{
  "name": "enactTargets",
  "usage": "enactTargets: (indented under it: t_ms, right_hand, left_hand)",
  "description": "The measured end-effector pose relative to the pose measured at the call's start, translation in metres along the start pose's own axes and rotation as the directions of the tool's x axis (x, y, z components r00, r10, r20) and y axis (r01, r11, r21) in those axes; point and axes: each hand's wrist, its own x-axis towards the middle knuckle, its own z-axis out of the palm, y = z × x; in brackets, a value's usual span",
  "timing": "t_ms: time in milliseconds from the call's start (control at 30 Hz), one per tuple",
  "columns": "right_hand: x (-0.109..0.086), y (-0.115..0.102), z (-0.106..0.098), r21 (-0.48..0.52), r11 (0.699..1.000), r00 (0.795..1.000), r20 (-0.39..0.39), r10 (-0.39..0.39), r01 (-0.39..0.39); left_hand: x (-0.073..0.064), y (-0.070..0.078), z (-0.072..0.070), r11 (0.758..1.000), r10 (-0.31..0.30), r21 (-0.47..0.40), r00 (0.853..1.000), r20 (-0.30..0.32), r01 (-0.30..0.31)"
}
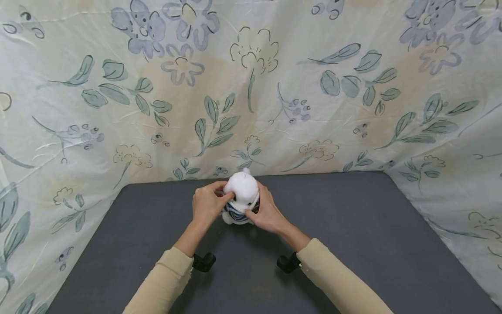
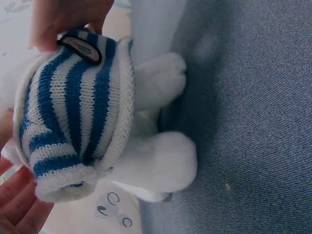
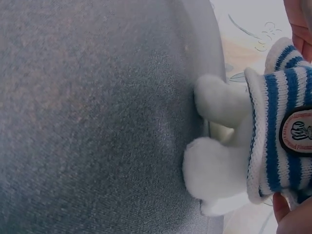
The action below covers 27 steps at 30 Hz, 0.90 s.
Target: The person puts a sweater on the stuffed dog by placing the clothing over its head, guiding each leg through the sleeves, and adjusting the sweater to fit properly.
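Observation:
A white plush toy (image 1: 242,188) stands upright on its feet, wearing a blue-and-white striped knitted sweater (image 2: 73,97) with a dark-edged oval patch (image 3: 298,130) on its front. My left hand (image 1: 208,204) holds the toy from its left side in the head view, thumb beside the head. From the other side my right hand (image 1: 268,213) grips it, thumb against the sweater front. In the left wrist view, left fingers (image 2: 22,200) lie behind a sleeve whose opening faces outward. The right wrist view shows a right-hand finger (image 3: 281,207) at the sweater's side.
The toy is near the far edge of a dark grey table (image 1: 255,283). A floral cloth (image 1: 251,87) hangs behind the table and along its sides. Black wrist mounts (image 1: 204,262) sit below both beige sleeves (image 1: 166,279).

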Motion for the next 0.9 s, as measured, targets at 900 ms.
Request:
enactTargets:
  t_ms: [900]
  right_hand:
    - [0.0003,-0.0006,-0.0021,-0.141,0.986,0.996,0.005,-0.094,0.094]
  left_hand:
    - [0.001,0.0031,0.0004,1.0,-0.007,0.012,1.0,-0.003,0.007]
